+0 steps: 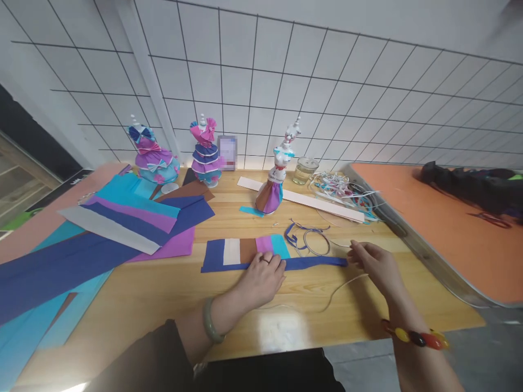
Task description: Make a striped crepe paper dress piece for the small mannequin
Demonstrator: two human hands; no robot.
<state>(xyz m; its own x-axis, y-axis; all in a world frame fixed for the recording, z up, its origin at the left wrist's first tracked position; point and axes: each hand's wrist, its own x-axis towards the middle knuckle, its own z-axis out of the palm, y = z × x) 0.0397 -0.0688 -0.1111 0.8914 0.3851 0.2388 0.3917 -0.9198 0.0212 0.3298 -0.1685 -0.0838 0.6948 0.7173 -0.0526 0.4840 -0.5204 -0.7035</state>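
My left hand (262, 277) lies fingers down on a long dark blue paper strip (314, 263), just below a row of coloured paper pieces (245, 250) in blue, white, brown, pink and cyan. My right hand (373, 262) is at the strip's right end, its fingers curled in a pinch on that end. A thin white cord (343, 286) curves across the wooden table (163, 294) under my right hand. A wire ring with blue ribbon scraps (311, 238) lies just behind the strip.
Three paper-dressed doll forms (152, 158) (205, 152) (275, 179) stand at the back. Large coloured paper sheets (131, 218) cover the left side. A glass jar (304, 170), a long white strip (302, 198) and a heap of ribbon offcuts (347, 188) sit back right, beside an orange surface (449, 218).
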